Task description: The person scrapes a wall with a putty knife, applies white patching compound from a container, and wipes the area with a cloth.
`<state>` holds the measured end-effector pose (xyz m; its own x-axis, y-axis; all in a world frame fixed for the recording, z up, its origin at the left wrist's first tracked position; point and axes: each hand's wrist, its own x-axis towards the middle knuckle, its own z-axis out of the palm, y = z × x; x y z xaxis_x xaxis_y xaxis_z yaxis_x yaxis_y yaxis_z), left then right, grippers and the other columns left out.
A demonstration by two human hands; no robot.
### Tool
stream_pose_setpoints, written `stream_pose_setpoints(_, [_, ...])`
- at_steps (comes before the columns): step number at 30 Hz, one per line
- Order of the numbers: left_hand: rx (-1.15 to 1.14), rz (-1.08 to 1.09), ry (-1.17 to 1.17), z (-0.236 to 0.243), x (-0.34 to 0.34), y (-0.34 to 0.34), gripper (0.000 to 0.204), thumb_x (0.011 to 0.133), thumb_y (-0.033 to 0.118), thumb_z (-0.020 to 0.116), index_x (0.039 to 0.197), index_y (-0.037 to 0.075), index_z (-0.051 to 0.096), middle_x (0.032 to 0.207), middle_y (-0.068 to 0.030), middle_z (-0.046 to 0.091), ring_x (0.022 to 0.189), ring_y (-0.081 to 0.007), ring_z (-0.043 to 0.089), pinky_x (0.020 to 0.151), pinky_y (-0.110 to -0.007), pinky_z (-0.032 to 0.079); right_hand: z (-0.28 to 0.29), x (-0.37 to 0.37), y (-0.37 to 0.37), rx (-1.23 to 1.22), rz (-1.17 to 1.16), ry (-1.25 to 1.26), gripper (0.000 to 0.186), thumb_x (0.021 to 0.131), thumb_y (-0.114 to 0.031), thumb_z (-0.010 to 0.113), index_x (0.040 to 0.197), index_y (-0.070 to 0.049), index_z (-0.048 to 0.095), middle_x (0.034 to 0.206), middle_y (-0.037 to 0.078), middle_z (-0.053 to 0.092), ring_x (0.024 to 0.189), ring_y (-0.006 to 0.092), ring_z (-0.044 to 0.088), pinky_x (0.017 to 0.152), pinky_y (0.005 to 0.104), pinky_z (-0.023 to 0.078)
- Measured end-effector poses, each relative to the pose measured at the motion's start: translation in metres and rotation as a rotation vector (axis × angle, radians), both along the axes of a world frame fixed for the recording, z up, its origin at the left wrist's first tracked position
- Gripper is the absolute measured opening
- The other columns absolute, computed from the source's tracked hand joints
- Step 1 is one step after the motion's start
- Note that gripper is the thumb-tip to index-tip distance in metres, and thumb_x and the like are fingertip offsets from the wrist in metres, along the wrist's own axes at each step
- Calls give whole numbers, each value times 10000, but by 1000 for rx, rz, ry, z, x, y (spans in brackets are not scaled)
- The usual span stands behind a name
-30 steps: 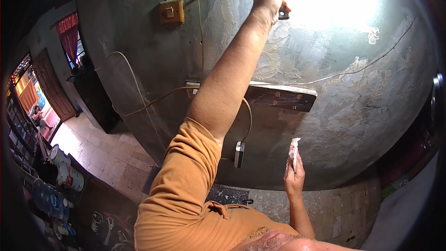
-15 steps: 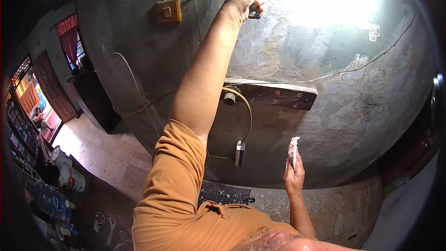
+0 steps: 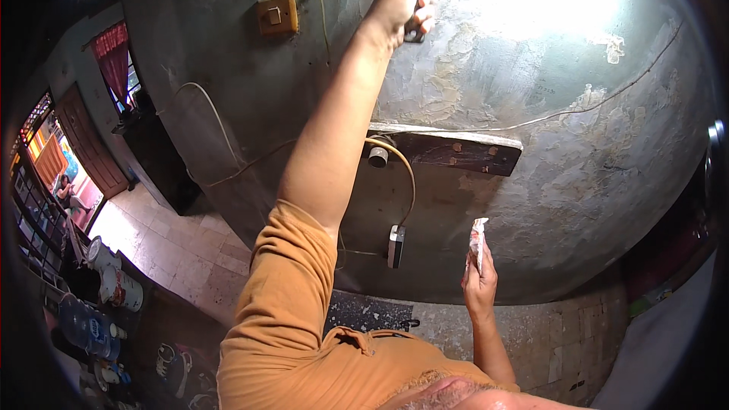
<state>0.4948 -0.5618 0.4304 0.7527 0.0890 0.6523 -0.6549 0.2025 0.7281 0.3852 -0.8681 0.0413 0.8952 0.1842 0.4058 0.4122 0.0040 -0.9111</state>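
Note:
My left hand (image 3: 399,7) is raised high against the wall, its fingers wrapped around the dark handle of a putty knife (image 3: 414,29). The knife's shiny blade points up, and its far end is cut off by the top edge of the picture. Lower down on the right, my right hand (image 3: 480,285) grips a crumpled white packet (image 3: 477,243) with reddish marks, held upright away from the wall. Rough, patchy plaster covers the grey-green wall (image 3: 547,91), with bright glare at the top.
A dark wooden board (image 3: 456,153) with a pale upper edge juts from the wall, cables around it. Below hangs a black-and-white socket block (image 3: 396,247). A yellowed switch (image 3: 277,15) sits upper left. Buckets (image 3: 120,288) and a water bottle (image 3: 87,326) stand lower left; a person (image 3: 68,193) sits beyond the doorway.
My left hand and the putty knife have come down slightly along the wall, showing more of the blade. My right hand with the packet stays nearly in place.

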Motion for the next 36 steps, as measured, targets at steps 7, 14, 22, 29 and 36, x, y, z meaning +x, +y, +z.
stream_pose_setpoints(7, [203,235,77,-16,-35,-14,382,1085,344,396,960,4,516,631,-36,475,425,-134,454,397,-345,438,-2,-1,-5,-87,-26,-38,448,960,113,431,1400,85,513,1518,251,458,1411,307,454,1102,338,419])
stream_pose_setpoints(14, [797,1582,-240,-20,-24,-8,537,1048,290,438,1539,77,389,1026,-257,622,873,-382,685,724,-451,589,-3,-2,-1,-50,-15,-46,441,964,95,451,1401,86,511,1511,257,464,1406,315,461,1104,341,417])
stream_pose_setpoints(22, [831,1654,-289,-22,-3,-11,605,929,122,561,1521,129,438,1026,-193,556,880,-359,657,738,-465,582,-5,1,-5,-9,-17,-32,443,961,93,459,1401,86,510,1515,249,463,1403,317,465,1105,347,418])
stream_pose_setpoints(29, [867,1673,-292,-23,11,-6,620,894,66,556,1503,116,458,1051,-209,579,858,-417,690,765,-482,580,-9,6,-7,-61,-32,-38,440,963,94,463,1398,71,522,1514,250,464,1407,315,462,1105,348,418])
stream_pose_setpoints(36, [962,1640,-241,-44,-9,-7,619,849,50,598,1459,75,498,1138,-196,573,803,-364,711,736,-454,609,-7,7,-2,-73,-10,-46,453,943,103,465,1388,63,536,1490,255,491,1419,341,451,1121,362,401])
